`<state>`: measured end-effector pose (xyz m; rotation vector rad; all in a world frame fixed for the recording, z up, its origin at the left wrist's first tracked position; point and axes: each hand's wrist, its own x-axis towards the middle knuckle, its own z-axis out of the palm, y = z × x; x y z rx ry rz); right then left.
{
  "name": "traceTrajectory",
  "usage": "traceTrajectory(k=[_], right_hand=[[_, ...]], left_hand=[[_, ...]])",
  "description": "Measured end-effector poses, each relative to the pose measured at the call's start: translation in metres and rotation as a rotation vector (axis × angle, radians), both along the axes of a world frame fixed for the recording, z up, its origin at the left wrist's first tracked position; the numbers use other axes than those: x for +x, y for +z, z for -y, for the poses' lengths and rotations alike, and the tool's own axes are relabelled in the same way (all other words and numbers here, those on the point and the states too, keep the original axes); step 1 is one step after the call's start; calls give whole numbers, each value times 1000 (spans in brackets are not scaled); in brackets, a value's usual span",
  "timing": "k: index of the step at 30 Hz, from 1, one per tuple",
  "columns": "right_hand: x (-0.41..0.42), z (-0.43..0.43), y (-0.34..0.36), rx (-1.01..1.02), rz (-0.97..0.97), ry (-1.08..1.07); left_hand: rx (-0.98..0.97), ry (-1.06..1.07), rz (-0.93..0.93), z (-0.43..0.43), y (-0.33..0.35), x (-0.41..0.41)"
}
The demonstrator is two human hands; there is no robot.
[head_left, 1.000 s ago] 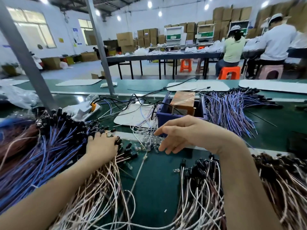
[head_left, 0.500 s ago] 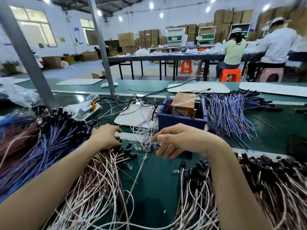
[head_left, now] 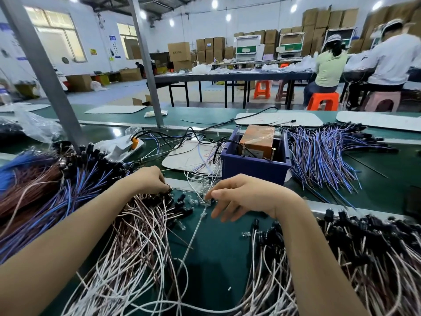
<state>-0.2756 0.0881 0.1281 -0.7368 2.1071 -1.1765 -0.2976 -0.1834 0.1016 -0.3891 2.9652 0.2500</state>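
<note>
So the thing being worked is that loose white wire (head_left: pixel 193 233) on the green belt (head_left: pixel 218 265), lying on the viewer's side of the blue bin (head_left: pixel 250 169). Its long axis runs pretty much straight at the bin, leaning a bit left as it comes toward the camera. The far end has a little clear tip and points up at the bin's front left corner.

Right at that far end, just in front of the bin, is the scatter of clear bits (head_left: pixel 197 200). The right hand (head_left: pixel 246 197) has thumb and forefinger pinched together on one of them, with the other fingers hanging loose. The left hand (head_left: pixel 150 179) is off to the left of the bin, fingers curled down tight onto the black plugs (head_left: pixel 180 201) at the head of the pink-white wire bundle (head_left: pixel 136 236). That bundle fans out from the plugs toward the viewer, so its plug ends face the bin too.

A second ago the left hand was lower on the bundle, farther from the bin, just resting on it. It has since crept up to the plug ends. The right hand covered the bin's front edge with straighter fingers over the clear bits; now it sits clear of the bin and the pinch has closed. The white wire hasn't budged.
</note>
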Motion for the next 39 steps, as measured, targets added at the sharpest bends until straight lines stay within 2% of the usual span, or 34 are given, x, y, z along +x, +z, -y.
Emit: traceTrajectory(k=[10, 13, 17, 21, 23, 25, 26, 28, 30, 32, 35, 37, 39], right_hand=[[0, 3, -1, 13, -6, 2], [0, 3, 0, 19, -13, -1], [5, 5, 2, -15, 25, 12], [14, 18, 5, -120, 155, -28], [22, 29, 12, -278, 339, -120], [28, 37, 21, -578, 581, -180], [31, 39, 26, -736, 669, -185], [37, 38, 33, -957, 749, -191], [38, 35, 38, -1016, 761, -254], [36, 28, 41, -1042, 751, -372], [30, 11, 46, -1268, 818, -533], [24, -4, 44, -1331, 718, -689], [17, -18, 42, -1355, 592, -845]], left_hand=[[3, -49, 12, 2, -12, -5], [96, -18, -9, 1, -11, -5], [485, 13, -208, -7, -7, -3], [875, -134, -473, -40, 29, 12], [1087, -271, -609, -60, 53, 25], [1331, -425, -656, -81, 71, 40], [1390, -500, -649, -91, 76, 47], [1323, -618, -647, -106, 80, 61], [1225, -682, -674, -113, 79, 70], [1224, -734, -654, -115, 79, 79], [1177, -904, -583, -122, 74, 90], [1169, -955, -413, -124, 71, 94], [1127, -990, -130, -126, 68, 93]])
